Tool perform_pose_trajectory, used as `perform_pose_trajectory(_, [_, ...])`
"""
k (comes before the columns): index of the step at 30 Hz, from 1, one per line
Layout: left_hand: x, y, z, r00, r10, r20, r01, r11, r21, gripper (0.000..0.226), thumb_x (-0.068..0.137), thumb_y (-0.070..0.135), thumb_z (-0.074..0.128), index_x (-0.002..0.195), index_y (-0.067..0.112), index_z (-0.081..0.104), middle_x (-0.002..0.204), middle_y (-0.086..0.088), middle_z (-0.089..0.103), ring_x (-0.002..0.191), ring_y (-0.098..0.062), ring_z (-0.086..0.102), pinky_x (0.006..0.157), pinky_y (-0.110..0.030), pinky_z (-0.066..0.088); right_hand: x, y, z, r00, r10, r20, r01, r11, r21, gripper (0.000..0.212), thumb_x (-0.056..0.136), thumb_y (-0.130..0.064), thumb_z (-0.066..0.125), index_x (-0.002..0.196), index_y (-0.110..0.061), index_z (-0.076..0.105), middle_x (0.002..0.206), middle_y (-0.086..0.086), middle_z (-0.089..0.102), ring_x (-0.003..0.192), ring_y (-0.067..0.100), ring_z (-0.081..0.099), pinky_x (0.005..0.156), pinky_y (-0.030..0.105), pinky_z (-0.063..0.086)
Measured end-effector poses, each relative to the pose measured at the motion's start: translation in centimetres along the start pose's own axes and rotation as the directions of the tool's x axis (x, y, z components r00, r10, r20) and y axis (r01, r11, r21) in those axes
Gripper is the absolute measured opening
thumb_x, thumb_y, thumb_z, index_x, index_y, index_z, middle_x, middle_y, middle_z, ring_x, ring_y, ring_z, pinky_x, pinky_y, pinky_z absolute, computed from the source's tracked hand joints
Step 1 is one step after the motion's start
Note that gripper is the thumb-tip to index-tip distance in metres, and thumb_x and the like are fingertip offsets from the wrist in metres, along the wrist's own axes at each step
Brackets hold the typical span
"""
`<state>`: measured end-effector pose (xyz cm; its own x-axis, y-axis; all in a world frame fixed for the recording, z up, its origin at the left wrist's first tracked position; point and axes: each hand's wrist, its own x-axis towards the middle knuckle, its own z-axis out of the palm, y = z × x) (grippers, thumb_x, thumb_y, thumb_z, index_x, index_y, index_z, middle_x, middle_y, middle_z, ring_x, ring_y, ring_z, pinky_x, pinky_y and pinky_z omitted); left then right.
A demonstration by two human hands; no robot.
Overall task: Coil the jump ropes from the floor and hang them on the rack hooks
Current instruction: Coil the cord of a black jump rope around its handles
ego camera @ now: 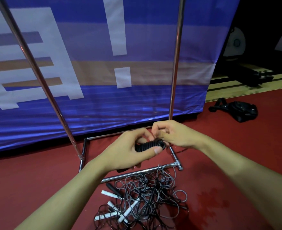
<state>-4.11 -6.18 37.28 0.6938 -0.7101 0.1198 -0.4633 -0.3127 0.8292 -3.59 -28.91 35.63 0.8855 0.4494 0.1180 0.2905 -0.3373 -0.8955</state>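
Note:
My left hand (pixel 128 150) grips a tight bundle of black jump rope (pixel 149 145), thumb pressed on its near side. Just to its right, my right hand (pixel 171 135) pinches the rope's end at the bundle's right tip, fingers curled. Both hands hover above the chrome rack's base (pixel 142 172). A tangled pile of black and grey jump ropes (pixel 146 201) with white handles lies on the red floor in front of that base. The rack's two chrome uprights (pixel 176 63) rise to the top of the view; its hooks are out of sight.
A blue banner with white characters (pixel 95 63) hangs right behind the rack. A black bag with straps (pixel 241 111) lies on the red floor at the right. Wooden flooring and dark equipment (pixel 253 77) sit beyond it.

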Motion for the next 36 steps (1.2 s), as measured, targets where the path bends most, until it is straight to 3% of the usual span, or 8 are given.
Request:
perform_pose_trajectory(4, [0.0, -0.3, -0.5, 0.997, 0.015, -0.077, -0.024, 0.994, -0.111, 0.037, 0.094, 0.038, 0.071, 0.122, 0.029, 0.048, 0.076, -0.008, 0.069, 0.050, -0.028, 0.060, 0.049, -0.038, 0.053, -0.6, 0.3, -0.1, 0.998, 0.019, -0.062, -0.016, 0.998, 0.053, 0.036, 0.097, -0.040, 0.053, 0.098, -0.003, 0.055, 0.065, -0.002, 0.057, 0.058, 0.010, 0.050, 0.056, 0.018, 0.040])
perform_pose_trajectory(7, [0.1, -0.3, -0.6, 0.989, 0.080, -0.122, -0.090, 0.992, -0.085, 0.033, 0.098, 0.036, 0.067, 0.130, 0.038, 0.059, 0.083, -0.008, 0.071, 0.059, -0.031, 0.066, 0.054, -0.041, 0.059, -0.7, 0.4, 0.5, 0.990, 0.035, -0.134, -0.033, 0.999, 0.016, 0.029, 0.105, -0.029, 0.048, 0.092, -0.005, 0.056, 0.068, -0.005, 0.058, 0.058, 0.015, 0.049, 0.057, 0.023, 0.043])
perform_pose_trajectory(10, [0.4, -0.3, -0.4, 0.982, 0.063, -0.180, -0.082, 0.992, -0.098, 0.022, 0.100, 0.029, 0.066, 0.121, 0.033, 0.069, 0.080, -0.001, 0.071, 0.057, -0.013, 0.065, 0.050, -0.030, 0.055, -0.8, 0.3, 0.7, 0.990, 0.047, -0.132, -0.050, 0.999, -0.018, 0.026, 0.110, -0.018, 0.040, 0.094, -0.007, 0.056, 0.068, -0.004, 0.053, 0.058, 0.013, 0.048, 0.058, 0.027, 0.048])
perform_pose_trajectory(15, [1.1, -1.5, -0.7, 0.962, -0.033, -0.272, 0.003, 0.994, -0.110, 0.007, 0.098, 0.033, 0.068, 0.105, 0.031, 0.067, 0.073, -0.008, 0.066, 0.049, -0.026, 0.065, 0.042, -0.037, 0.053, -1.2, 0.2, 2.2, 0.977, 0.196, -0.084, -0.187, 0.977, 0.100, 0.016, 0.112, -0.021, 0.033, 0.115, -0.014, 0.047, 0.073, -0.008, 0.039, 0.059, 0.007, 0.036, 0.059, 0.024, 0.036])
perform_pose_trajectory(20, [1.2, -2.4, -1.1, 0.947, -0.089, -0.309, 0.068, 0.995, -0.077, 0.012, 0.097, 0.033, 0.071, 0.106, 0.028, 0.065, 0.077, -0.008, 0.069, 0.051, -0.026, 0.067, 0.042, -0.039, 0.055, -1.6, -1.0, 2.3, 0.992, 0.065, -0.105, -0.105, 0.896, -0.432, 0.011, 0.106, -0.027, 0.052, 0.114, -0.028, 0.045, 0.088, -0.007, 0.068, 0.078, 0.006, 0.059, 0.074, 0.029, 0.046])
perform_pose_trajectory(24, [1.2, -2.9, -0.8, 0.947, -0.070, -0.315, 0.077, 0.997, 0.012, 0.013, 0.095, 0.032, 0.073, 0.103, 0.033, 0.062, 0.079, 0.000, 0.069, 0.052, -0.024, 0.067, 0.043, -0.036, 0.055, -1.8, -1.9, 2.5, 0.988, 0.118, -0.096, -0.151, 0.819, -0.553, 0.011, 0.109, -0.029, 0.040, 0.101, -0.031, 0.047, 0.081, -0.015, 0.068, 0.064, 0.002, 0.062, 0.062, 0.028, 0.047])
perform_pose_trajectory(27, [1.4, -2.5, -0.7, 0.951, -0.042, -0.307, 0.070, 0.994, 0.083, 0.015, 0.095, 0.030, 0.071, 0.104, 0.032, 0.058, 0.080, -0.001, 0.070, 0.051, -0.025, 0.066, 0.043, -0.036, 0.055, -2.1, -2.7, 2.6, 0.988, 0.086, -0.126, -0.147, 0.756, -0.638, 0.025, 0.109, -0.031, 0.032, 0.088, -0.030, 0.046, 0.080, -0.016, 0.067, 0.069, 0.001, 0.061, 0.069, 0.035, 0.049])
perform_pose_trajectory(36, [1.7, -4.0, -1.0, 0.972, -0.012, -0.235, 0.070, 0.968, 0.240, 0.027, 0.094, 0.050, 0.070, 0.112, 0.034, 0.058, 0.095, 0.009, 0.074, 0.056, -0.010, 0.068, 0.055, -0.039, 0.060, -2.2, -3.8, 2.8, 0.986, 0.047, -0.162, -0.159, 0.570, -0.806, 0.021, 0.107, -0.043, 0.040, 0.113, -0.031, 0.056, 0.112, -0.012, 0.059, 0.102, 0.022, 0.062, 0.077, 0.039, 0.046])
